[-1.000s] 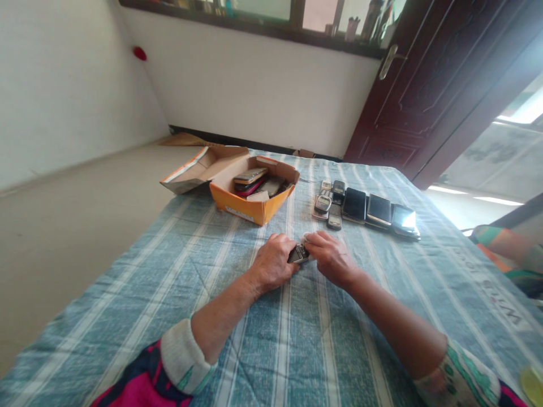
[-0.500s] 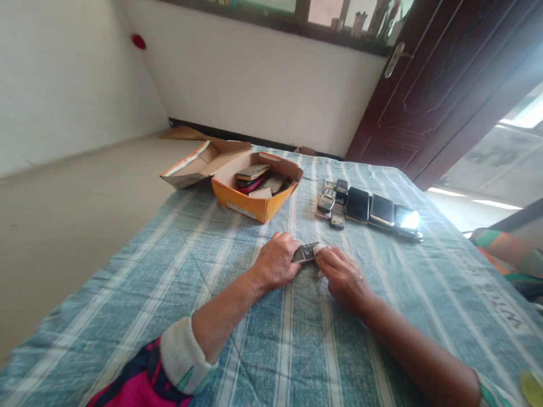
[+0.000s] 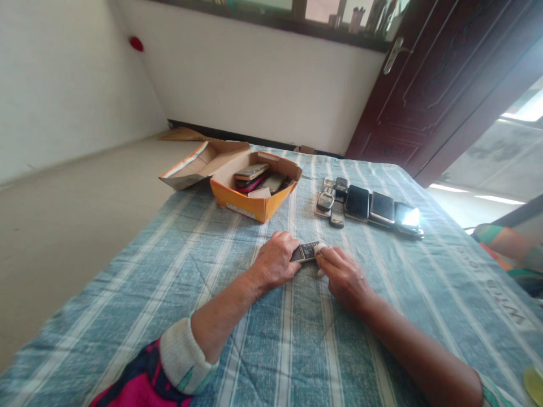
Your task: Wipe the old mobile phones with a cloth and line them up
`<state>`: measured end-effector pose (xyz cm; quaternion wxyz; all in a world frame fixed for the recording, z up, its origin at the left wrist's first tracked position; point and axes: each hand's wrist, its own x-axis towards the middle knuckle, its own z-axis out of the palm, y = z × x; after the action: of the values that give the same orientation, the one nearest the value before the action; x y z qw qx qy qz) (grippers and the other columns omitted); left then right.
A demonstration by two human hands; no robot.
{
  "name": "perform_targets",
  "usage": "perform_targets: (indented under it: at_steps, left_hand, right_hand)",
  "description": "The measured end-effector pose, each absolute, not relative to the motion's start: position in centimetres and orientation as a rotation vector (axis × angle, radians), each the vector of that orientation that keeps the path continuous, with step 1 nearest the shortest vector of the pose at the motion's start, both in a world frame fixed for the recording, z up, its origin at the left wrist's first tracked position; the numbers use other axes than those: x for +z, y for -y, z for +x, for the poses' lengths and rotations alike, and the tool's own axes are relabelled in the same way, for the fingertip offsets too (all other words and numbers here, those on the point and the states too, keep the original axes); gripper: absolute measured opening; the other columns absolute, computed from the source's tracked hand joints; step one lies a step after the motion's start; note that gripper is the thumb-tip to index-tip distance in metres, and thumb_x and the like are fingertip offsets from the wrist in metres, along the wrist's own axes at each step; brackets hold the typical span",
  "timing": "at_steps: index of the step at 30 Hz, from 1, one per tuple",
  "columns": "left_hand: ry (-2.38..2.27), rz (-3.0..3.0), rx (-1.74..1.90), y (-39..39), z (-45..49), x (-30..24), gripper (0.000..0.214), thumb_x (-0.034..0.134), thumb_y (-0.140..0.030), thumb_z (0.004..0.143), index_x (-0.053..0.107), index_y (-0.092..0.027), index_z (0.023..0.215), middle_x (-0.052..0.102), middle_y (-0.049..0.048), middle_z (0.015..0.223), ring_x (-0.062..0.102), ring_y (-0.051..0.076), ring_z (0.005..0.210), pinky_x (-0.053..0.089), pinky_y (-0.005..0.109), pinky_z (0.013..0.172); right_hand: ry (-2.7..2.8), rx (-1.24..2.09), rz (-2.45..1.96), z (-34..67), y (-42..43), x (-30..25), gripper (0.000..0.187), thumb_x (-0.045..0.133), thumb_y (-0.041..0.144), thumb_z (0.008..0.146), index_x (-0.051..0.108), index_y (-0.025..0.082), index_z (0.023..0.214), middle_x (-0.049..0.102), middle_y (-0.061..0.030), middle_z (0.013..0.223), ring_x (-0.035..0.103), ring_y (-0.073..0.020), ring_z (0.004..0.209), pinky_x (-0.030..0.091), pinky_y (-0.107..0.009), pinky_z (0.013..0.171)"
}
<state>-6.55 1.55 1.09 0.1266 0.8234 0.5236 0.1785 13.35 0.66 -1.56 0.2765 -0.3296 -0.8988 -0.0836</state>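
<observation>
My left hand (image 3: 275,261) is closed around a small dark keypad phone (image 3: 306,251) and holds it down on the striped blue cloth (image 3: 237,316). My right hand (image 3: 345,275) lies just right of the phone, its fingers pinched on a small white pad (image 3: 320,247) pressed against the phone's end. Both forearms rest on the cloth.
An open orange cardboard box (image 3: 253,206) with several phones in it stands behind my hands, its lid (image 3: 199,161) folded out to the left. A row of several phones (image 3: 367,206) lies at the right rear. A dark door (image 3: 428,85) stands beyond. The cloth's left edge drops to the floor.
My right hand has slid from above the phone to its right end, uncovering the keypad. The left hand has kept its hold. The view shifted slightly.
</observation>
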Motion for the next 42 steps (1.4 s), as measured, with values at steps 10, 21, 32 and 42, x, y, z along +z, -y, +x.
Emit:
perform_targets:
  at_steps: [10,21,32,42]
  left_hand:
    - [-1.529,2.404,0.517,-1.7,-6.6,1.1,0.009,0.064,-0.026,0.073,0.059,-0.019,0.077,0.060,0.0045,0.085,0.053,0.022,0.086,0.044,0.034,0.079]
    - [-1.528,2.423,0.497,-1.7,-6.5,1.2,0.009,0.063,-0.026,0.074,0.058,-0.019,0.076,0.059,0.0053,0.085,0.053,0.022,0.087,0.044,0.034,0.079]
    - [-1.512,2.412,0.501,-1.7,-6.6,1.1,0.008,0.062,-0.023,0.073,0.058,-0.018,0.077,0.059,0.0056,0.086,0.053,0.023,0.087,0.043,0.034,0.079]
    - [-1.513,2.391,0.531,-2.0,-6.8,0.7,0.011,0.062,-0.023,0.074,0.060,-0.017,0.083,0.060,0.0054,0.087,0.054,0.022,0.088,0.044,0.033,0.080]
  right_hand:
    - [2.435,-0.261,-0.965,10.9,-3.1,-1.1,0.025,0.041,0.008,0.091,0.063,0.016,0.082,0.059,-0.0094,0.085,0.047,-0.0224,0.079,0.043,-0.034,0.069]
    - [2.485,-0.297,-0.942,10.9,-1.8,-0.9,0.022,0.044,0.011,0.092,0.061,0.017,0.079,0.059,-0.0095,0.086,0.046,-0.0228,0.080,0.040,-0.035,0.069]
    - [2.491,-0.405,-0.941,10.8,-0.7,-1.0,0.022,0.046,0.011,0.092,0.063,0.014,0.078,0.058,-0.0086,0.083,0.045,-0.0226,0.080,0.038,-0.035,0.069]
    - [2.493,-0.436,-0.985,9.0,-1.9,-0.5,0.021,0.051,0.012,0.090,0.062,0.015,0.072,0.057,-0.0075,0.079,0.044,-0.0212,0.076,0.037,-0.035,0.065]
